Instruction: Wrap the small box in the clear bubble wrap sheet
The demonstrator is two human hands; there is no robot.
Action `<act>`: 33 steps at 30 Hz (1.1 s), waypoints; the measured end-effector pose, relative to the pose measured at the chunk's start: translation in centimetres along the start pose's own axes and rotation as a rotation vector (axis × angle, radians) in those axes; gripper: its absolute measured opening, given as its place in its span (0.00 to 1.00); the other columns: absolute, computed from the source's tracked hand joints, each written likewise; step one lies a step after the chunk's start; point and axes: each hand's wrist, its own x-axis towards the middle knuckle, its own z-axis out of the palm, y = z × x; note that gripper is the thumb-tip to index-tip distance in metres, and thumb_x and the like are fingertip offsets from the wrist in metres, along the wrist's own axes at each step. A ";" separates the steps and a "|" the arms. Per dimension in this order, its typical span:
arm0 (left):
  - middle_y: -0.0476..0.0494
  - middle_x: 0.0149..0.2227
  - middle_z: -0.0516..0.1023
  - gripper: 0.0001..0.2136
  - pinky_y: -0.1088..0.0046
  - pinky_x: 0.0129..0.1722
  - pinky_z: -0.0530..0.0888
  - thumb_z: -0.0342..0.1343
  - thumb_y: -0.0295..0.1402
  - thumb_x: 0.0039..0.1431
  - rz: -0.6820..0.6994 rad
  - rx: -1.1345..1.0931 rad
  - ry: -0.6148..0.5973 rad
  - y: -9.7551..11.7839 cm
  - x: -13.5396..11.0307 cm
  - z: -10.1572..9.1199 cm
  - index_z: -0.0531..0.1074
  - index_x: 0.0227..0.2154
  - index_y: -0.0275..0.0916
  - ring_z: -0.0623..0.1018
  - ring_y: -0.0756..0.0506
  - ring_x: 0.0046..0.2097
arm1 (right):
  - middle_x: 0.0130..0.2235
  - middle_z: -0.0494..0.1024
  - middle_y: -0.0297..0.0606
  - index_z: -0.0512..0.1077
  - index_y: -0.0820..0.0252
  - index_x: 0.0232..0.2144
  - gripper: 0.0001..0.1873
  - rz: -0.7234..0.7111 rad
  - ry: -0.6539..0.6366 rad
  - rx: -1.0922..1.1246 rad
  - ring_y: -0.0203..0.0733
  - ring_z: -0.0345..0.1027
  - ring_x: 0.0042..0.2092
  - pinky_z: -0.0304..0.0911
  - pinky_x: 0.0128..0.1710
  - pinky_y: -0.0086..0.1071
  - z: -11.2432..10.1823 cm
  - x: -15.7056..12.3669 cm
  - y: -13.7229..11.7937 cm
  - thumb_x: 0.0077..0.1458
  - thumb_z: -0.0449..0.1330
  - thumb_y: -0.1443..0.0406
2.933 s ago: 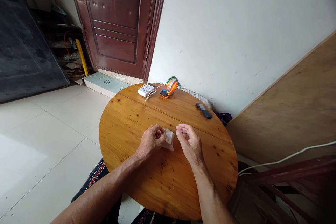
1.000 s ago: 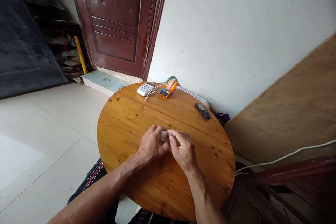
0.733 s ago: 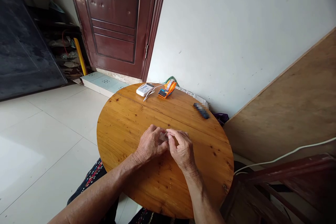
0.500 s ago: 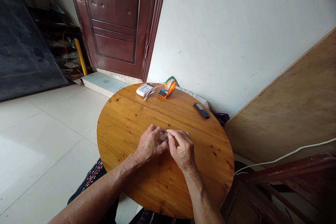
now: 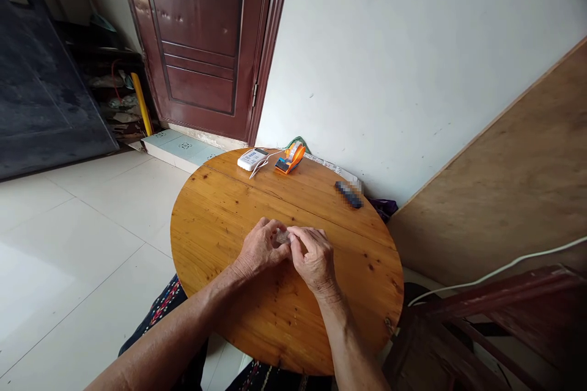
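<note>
Over the middle of the round wooden table point(image 5: 220, 214), both my hands meet around a small clear plastic item point(image 5: 282, 236), partly hidden by my fingers; its exact kind I cannot make out. My left hand point(image 5: 262, 246) curls around its left side, thumb below and fingers above. With thumb and forefinger pinched together, my right hand point(image 5: 313, 255) grips its right end. Toward the far edge stand an orange tape dispenser point(image 5: 290, 159) with a roll in it and a white box-like device point(image 5: 252, 159) with a white cable.
A dark blurred object point(image 5: 349, 194) lies at the table's right rear, near a white wall point(image 5: 389, 61). Behind the table is a dark red door point(image 5: 202, 43). A reddish wooden chair point(image 5: 495, 305) stands at the right, with a pale cable point(image 5: 495, 272) running above it.
The camera view has shifted slightly. Both hands keep their hold on the clear plastic item, with only small finger movement.
</note>
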 end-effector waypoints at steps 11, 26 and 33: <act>0.48 0.35 0.70 0.13 0.71 0.39 0.70 0.58 0.37 0.49 -0.004 -0.011 0.009 -0.1 0.2 0.0 0.73 0.39 0.41 0.73 0.47 0.37 | 0.33 0.80 0.38 0.73 0.57 0.37 0.10 0.011 -0.028 0.000 0.44 0.72 0.37 0.61 0.39 0.37 0.3 -0.2 0.0 0.59 0.53 0.71; 0.50 0.34 0.68 0.14 0.71 0.40 0.70 0.60 0.37 0.48 0.006 -0.019 -0.003 -0.4 0.2 0.1 0.74 0.40 0.42 0.72 0.48 0.36 | 0.35 0.76 0.38 0.74 0.56 0.30 0.08 0.069 -0.086 -0.034 0.43 0.69 0.38 0.59 0.41 0.37 0.2 -0.5 1.2 0.58 0.54 0.68; 0.50 0.35 0.68 0.13 0.72 0.40 0.70 0.59 0.36 0.49 -0.002 -0.025 -0.014 -0.3 0.3 0.0 0.73 0.39 0.43 0.72 0.48 0.36 | 0.37 0.77 0.39 0.74 0.57 0.33 0.08 0.067 -0.054 -0.004 0.44 0.70 0.39 0.60 0.42 0.37 0.2 -0.4 1.1 0.58 0.55 0.67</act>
